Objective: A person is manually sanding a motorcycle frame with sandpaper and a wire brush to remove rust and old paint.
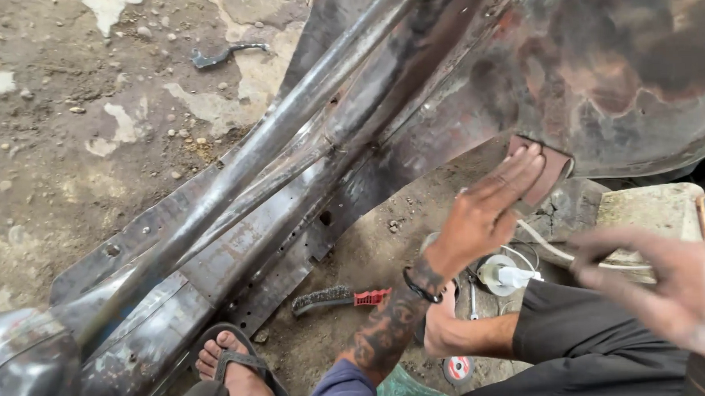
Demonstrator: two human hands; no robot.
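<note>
The sheet-metal body panel (pixel 598 64) is bare steel, matt, mottled with brown rust and dark scorched patches. The long frame section (pixel 236 218) is dull grey metal, scuffed, with perforated flanges and a smoother tubular rail. The sandpaper sheet (pixel 551 171) under the left hand (pixel 486 213) is reddish-brown, matt and flexible. The wire brush (pixel 336 298) has dark metal bristles and a red plastic handle. The ground (pixel 69 137) is rough, gritty dirt with pale concrete patches.

Reddish-brown sandpaper sheet (pixel 545 170), seemingly folded, lies pressed flat against rusty metal panel (pixel 621 71).
</note>
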